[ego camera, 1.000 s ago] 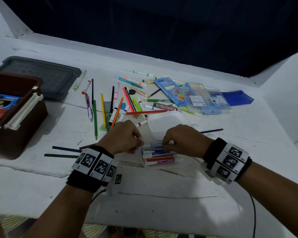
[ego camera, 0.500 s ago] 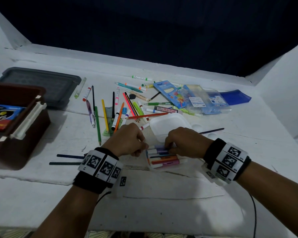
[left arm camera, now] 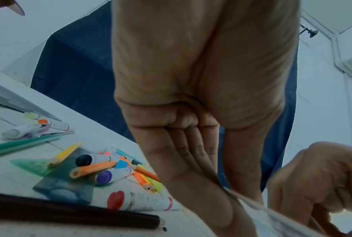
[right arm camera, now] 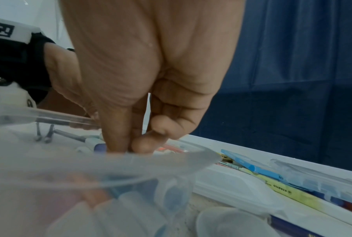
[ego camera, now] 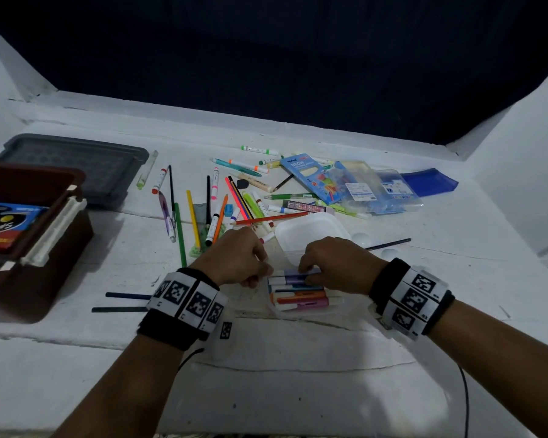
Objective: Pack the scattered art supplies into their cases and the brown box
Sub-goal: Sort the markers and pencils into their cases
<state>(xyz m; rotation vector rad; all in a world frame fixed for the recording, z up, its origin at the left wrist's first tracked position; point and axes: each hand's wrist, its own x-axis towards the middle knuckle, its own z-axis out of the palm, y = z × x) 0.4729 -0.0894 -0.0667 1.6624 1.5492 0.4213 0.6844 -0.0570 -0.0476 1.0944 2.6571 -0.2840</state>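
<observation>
A clear marker case [ego camera: 301,294] lies near the table's front edge and holds several markers: purple, blue, orange and pink. My left hand [ego camera: 264,272] pinches the case's left rim; in the left wrist view the clear rim [left arm camera: 252,203] runs out from under the thumb. My right hand [ego camera: 308,269] has curled fingers on the purple marker [ego camera: 295,277] at the case's far side, and its fingertips [right arm camera: 114,144] press down there. The brown box [ego camera: 35,267] stands open at the left. Loose pencils and markers [ego camera: 215,207] lie scattered behind my hands.
A white plastic lid [ego camera: 310,230] lies just behind the case. A grey lid [ego camera: 76,162] sits at the back left. A blue pencil box [ego camera: 307,175], clear cases [ego camera: 380,191] and a blue lid [ego camera: 431,181] lie at the back right. Two dark pencils [ego camera: 121,301] lie left of my left wrist.
Both hands stay at the marker case. The right fingers have shifted a little left along the purple marker.
</observation>
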